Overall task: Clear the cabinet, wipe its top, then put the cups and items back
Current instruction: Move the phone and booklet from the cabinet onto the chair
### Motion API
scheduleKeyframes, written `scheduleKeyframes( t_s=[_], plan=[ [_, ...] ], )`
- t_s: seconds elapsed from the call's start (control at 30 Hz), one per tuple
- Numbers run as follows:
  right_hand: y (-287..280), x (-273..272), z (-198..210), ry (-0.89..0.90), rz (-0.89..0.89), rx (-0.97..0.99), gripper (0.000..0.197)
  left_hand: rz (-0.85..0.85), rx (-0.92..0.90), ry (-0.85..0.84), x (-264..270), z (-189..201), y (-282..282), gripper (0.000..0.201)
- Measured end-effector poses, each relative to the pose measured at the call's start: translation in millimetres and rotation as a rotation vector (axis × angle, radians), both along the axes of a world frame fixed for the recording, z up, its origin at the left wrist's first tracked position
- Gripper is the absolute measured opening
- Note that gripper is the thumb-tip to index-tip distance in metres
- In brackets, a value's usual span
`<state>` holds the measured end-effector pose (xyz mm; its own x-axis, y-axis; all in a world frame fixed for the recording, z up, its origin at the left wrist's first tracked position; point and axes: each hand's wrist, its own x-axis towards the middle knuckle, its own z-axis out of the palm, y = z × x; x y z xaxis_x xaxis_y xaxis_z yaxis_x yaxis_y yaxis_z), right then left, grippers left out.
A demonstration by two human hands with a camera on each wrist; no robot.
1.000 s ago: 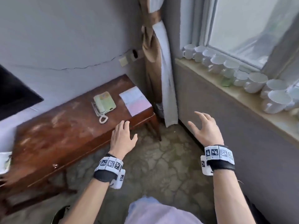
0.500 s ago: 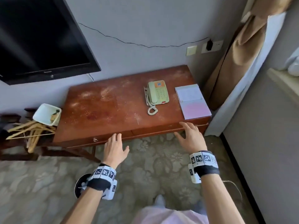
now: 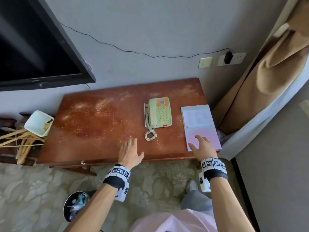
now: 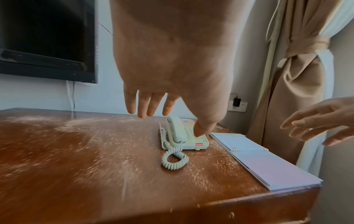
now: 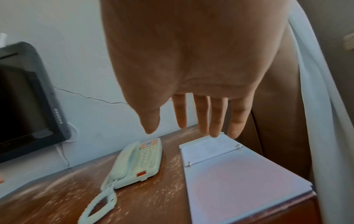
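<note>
- Both hands out over the front of the cabinet [image 3: 100, 124], fingers spread and relaxed, nothing grasped in either.
- Left hand [image 3: 130, 154] above the bare, dusty wood near the front edge, just in front of the phone cord's coil [image 3: 150, 135].
- Right hand [image 3: 203, 147] above the near, pink half of the open binder [image 3: 200, 124]; whether fingers touch the page, cannot tell.
- Phone [image 3: 158, 113] flat near the middle-right of the top, long axis running front to back, receiver on its left side; binder just to its right, at the right end, also lying front to back.
- Probably still the clearing step: phone and binder not yet removed, white dust still all over the wood.
- Binder directly under the right hand, so nearer to that one; phone a short reach forward and right of the left hand.
</note>
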<state>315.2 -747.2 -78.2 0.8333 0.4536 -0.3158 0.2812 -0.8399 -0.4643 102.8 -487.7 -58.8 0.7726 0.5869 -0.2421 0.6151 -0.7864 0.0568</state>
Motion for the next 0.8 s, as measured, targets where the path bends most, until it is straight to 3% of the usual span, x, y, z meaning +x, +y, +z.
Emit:
scheduleKeyframes(
  t_s=[0.13, 0.27, 0.5, 0.8],
  plan=[
    [5.6, 80.9, -13.9, 0.053, -0.001, -0.020, 0.062, 0.024, -0.002, 0.037, 66.0, 1.0, 8.5, 0.073],
    [17.1, 123.5, -22.8, 0.104, 0.005, -0.054, 0.065, 0.053, -0.015, 0.046, 121.1, -1.9, 22.2, 0.078],
    [27.7, 151.1, -51.7, 0.169, -0.008, -0.156, 0.070, 0.119, -0.148, 0.036, 188.3, -24.7, 61.4, 0.083],
    [45.6, 183.7, -77.3, 0.233, -0.192, -0.219, 0.073, 0.393, -0.418, -0.001, 255.2, -73.9, 123.8, 0.074]
  ],
)
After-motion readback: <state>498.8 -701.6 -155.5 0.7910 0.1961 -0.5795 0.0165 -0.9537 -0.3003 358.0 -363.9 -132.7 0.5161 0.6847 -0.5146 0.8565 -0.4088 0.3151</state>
